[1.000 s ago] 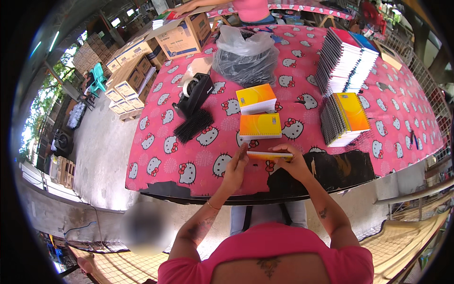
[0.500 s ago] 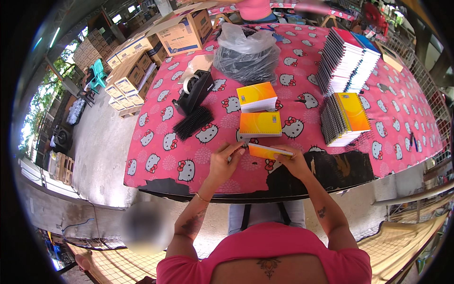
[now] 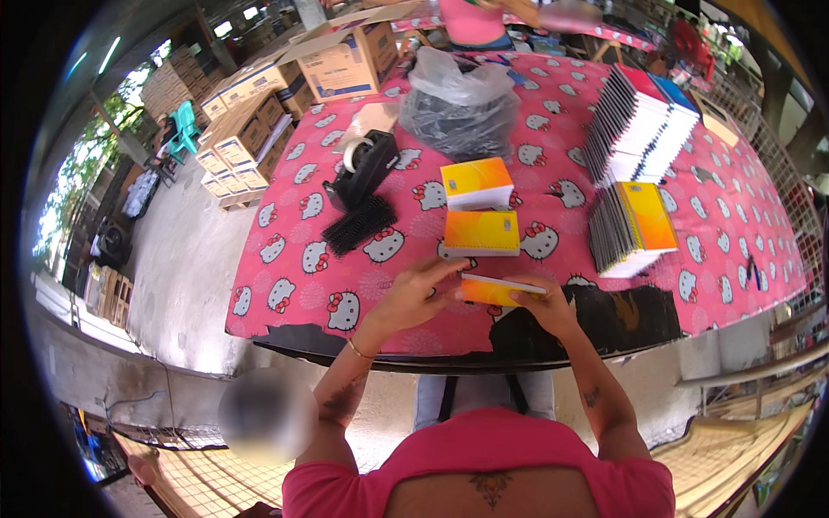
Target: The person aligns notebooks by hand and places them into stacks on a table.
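Held in my right hand (image 3: 550, 304) is a small yellow-orange notepad (image 3: 492, 291), tilted above the table's front edge with its white page edges showing. The fingers of my left hand (image 3: 419, 295) are bent at the notepad's left end, thumb and forefinger close together; whatever lies between them is too small to make out. Just beyond sits a stack of matching notepads (image 3: 482, 231) with punched holes along the front edge. A second stack (image 3: 477, 181) stands behind it. To the left lies a pile of black spiral coils (image 3: 358, 226).
A black tape dispenser (image 3: 363, 173) stands behind the coils, near a clear plastic bag (image 3: 458, 104) with dark contents. At right are spiral-bound yellow notebooks (image 3: 635, 229) and a taller notebook stack (image 3: 639, 125). Cardboard boxes (image 3: 341, 65) stand far left. Another person (image 3: 473, 22) is across the table.
My left hand has shifted so its forefinger reaches over the notepad's left end. The notepad has turned slightly in my right hand. The whole view has moved a little.
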A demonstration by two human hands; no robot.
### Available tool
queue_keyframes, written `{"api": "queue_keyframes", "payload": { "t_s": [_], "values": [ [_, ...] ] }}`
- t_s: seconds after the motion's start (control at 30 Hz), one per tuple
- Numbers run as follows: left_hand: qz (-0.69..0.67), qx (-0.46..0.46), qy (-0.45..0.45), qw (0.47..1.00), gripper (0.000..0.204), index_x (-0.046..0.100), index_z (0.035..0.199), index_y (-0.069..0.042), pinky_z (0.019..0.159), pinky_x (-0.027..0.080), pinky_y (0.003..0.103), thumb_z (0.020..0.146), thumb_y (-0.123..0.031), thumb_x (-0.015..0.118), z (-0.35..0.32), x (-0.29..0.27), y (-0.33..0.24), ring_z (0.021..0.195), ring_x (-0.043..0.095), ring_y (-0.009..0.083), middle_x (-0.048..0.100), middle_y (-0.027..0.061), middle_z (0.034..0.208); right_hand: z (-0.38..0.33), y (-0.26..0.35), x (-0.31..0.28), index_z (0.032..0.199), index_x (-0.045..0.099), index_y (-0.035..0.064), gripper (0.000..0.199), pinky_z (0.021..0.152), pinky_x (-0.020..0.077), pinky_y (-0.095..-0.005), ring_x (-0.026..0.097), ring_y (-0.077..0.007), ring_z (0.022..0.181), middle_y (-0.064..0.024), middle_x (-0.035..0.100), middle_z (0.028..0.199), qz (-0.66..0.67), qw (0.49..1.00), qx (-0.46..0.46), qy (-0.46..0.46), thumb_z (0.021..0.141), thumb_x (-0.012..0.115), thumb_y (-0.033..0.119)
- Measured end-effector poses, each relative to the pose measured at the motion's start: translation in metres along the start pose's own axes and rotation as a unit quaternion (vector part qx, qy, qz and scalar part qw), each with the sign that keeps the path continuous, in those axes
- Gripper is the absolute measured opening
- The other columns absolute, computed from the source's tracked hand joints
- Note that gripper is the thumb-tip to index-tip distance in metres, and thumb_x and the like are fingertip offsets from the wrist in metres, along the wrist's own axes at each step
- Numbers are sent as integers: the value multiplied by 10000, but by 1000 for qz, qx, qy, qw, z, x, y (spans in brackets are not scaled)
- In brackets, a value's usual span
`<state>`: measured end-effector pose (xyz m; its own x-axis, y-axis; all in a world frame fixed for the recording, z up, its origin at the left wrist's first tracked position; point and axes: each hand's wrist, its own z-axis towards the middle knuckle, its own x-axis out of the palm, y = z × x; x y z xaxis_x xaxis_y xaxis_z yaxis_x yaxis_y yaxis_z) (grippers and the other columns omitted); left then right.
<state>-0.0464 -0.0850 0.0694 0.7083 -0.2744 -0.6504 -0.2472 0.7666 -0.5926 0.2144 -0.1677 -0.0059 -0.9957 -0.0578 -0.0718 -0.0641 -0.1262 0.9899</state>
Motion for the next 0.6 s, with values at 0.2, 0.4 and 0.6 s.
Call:
{"api": "queue_keyframes", "payload": {
  "t_s": [0.2,0.4,0.6],
  "values": [
    [18,16,-29,999,229,639,1078,-66,684,533,440,878,-154,706,2,7,-3,854,651,359,629,132,1060,-7,13,-1,1191,660,-34,272,901,493,-268,625,-129,1015,-75,698,1093,-19,1000,-24,-5,958,657,107],
    [29,-61,94,993,335,599,1165,-90,740,515,468,902,-286,666,5,6,4,969,640,332,584,128,1175,-13,24,4,1173,661,-42,259,878,499,-260,621,-122,1006,-76,690,1078,6,1000,-11,-13,952,660,93],
    [357,-31,-54,932,750,438,1417,35,1089,261,640,919,-514,552,-16,56,-40,1424,338,396,427,228,1476,-14,34,27,1175,663,-34,279,804,490,-247,609,-93,904,-40,683,1017,53,990,-3,-128,933,681,103]
  ]
}}
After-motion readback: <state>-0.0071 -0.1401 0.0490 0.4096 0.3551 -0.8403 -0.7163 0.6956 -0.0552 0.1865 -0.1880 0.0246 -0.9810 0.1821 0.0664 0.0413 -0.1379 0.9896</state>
